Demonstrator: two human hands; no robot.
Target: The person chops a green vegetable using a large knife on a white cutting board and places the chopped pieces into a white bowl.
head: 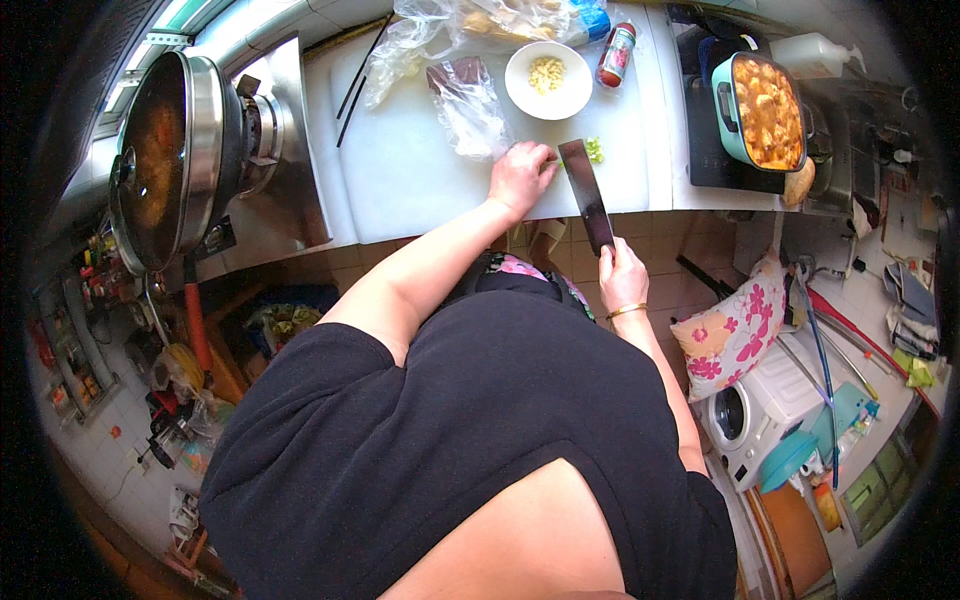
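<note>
My right hand (624, 276) is closed around the handle of a kitchen cleaver (582, 184), whose dark broad blade reaches over the white cutting board (405, 195). Against the blade's far side lies a small pile of chopped green vegetable (593, 150). My left hand (523, 176) rests on the board just left of the blade, fingers curled over a bit of green, mostly hidden. Beyond the hands stands a white bowl (567, 103) with chopped pale pieces inside. A clear plastic bag with something dark red (457, 79) lies to the left of the bowl.
Dark chopsticks (358, 97) lie at the board's left. A lidded pan (161, 161) sits on the stove at left. Behind are plastic bags (495, 22) and a red packaged sausage (618, 54). At right, a teal pot (724, 112) of stewed food stands on a black hob.
</note>
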